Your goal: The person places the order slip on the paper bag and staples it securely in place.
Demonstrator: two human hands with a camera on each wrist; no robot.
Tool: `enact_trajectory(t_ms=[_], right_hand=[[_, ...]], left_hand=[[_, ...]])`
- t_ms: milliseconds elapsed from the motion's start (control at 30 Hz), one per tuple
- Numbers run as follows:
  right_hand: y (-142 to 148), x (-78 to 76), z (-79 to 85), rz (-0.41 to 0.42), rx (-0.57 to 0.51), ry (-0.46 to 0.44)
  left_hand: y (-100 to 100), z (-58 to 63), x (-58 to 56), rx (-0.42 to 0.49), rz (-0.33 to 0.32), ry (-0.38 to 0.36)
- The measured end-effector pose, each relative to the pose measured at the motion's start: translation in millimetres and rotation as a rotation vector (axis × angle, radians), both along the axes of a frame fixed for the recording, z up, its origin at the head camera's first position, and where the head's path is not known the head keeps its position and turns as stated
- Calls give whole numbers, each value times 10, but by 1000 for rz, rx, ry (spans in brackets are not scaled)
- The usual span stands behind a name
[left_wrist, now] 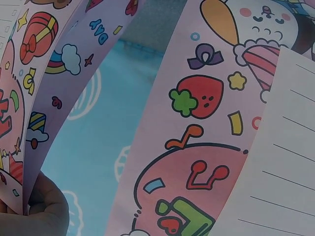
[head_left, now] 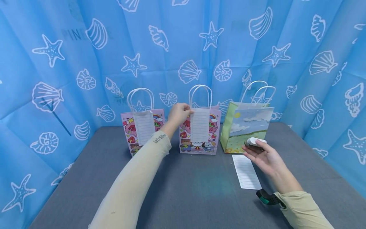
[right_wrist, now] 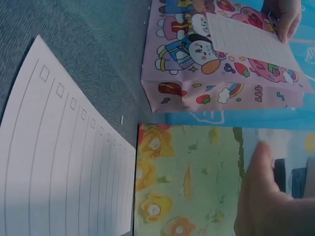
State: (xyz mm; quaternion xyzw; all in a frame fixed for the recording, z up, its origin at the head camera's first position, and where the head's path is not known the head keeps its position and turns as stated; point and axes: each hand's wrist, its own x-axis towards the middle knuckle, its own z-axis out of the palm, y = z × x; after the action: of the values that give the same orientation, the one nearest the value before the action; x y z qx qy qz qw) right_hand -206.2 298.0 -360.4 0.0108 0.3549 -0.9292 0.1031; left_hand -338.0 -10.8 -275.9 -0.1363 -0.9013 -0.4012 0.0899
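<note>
My left hand [head_left: 179, 115] pinches the top edge of the middle pink cartoon gift bag [head_left: 185, 149], at the upper corner of a lined paper sheet [head_left: 200, 125] lying against its front. In the left wrist view, the fingers [left_wrist: 49, 204] grip the bag's rim. My right hand [head_left: 267, 159] holds a small stapler [head_left: 255, 142], white above and dark below, between thumb and fingers. It hovers before the green landscape gift bag [head_left: 251, 124]. Below that hand, another lined sheet [head_left: 246, 171] lies on the table; checkboxes show on it in the right wrist view.
At the left stands a second pink gift bag [head_left: 159, 116] with a lined sheet [head_left: 144, 127] on its front. White handles [head_left: 200, 87] rise above the bags. A blue shell-print curtain [head_left: 177, 38] hangs behind the grey table [head_left: 200, 194].
</note>
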Motion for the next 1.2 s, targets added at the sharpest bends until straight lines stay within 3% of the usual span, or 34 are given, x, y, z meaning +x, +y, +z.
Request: enact_trajectory(t_ms=[100,467,733,1200], right_hand=[[-44,-14,11,-13,-12,-13],[-194,-38,110,-21,121,-13],[-327,-90,198,-29,299,127],[-535,-141,376,-26,325,145]], left_hand=[[-2,0,3,1,0,-1],[6,-6,6,3,8,-5],[2,5,-3,0,9,-17],[9,0,-6,-2,16,-10]])
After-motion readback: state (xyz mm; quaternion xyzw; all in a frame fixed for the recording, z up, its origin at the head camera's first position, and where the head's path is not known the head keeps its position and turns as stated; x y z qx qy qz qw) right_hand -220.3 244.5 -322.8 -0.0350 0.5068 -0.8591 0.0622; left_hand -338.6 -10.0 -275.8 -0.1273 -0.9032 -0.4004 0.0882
